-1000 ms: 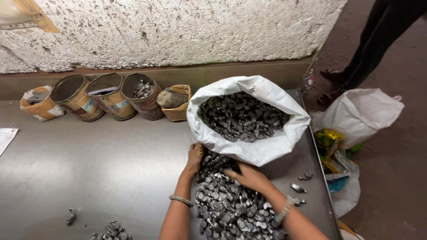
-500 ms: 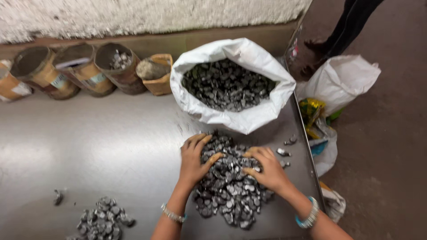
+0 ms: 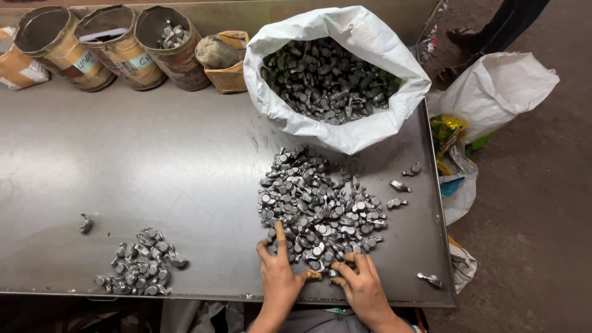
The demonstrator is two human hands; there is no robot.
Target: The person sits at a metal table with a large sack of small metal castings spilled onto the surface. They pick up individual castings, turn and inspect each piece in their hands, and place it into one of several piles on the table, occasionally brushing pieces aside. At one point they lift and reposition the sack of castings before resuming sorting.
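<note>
A: Position of hands?

B: Left hand [image 3: 279,271] lies flat and open, palm down, fingers spread, at the lower edge of the large heap of small dull-grey round-headed metal parts [image 3: 317,206], bottom centre of frame. Right hand [image 3: 362,285] just beside it, fingers loosely curled on the heap's near edge; gripping nothing that I can see.

A: Surroundings?

B: Grey sheet-metal worktop [image 3: 154,160]. White woven sack [image 3: 336,74], open, full of the same parts, upper centre, its base touching the heap. Smaller pile of parts [image 3: 139,262] lower left. Row of rusty cylindrical tins [image 3: 111,43] upper left. Second white sack [image 3: 493,92] on the floor, right.
</note>
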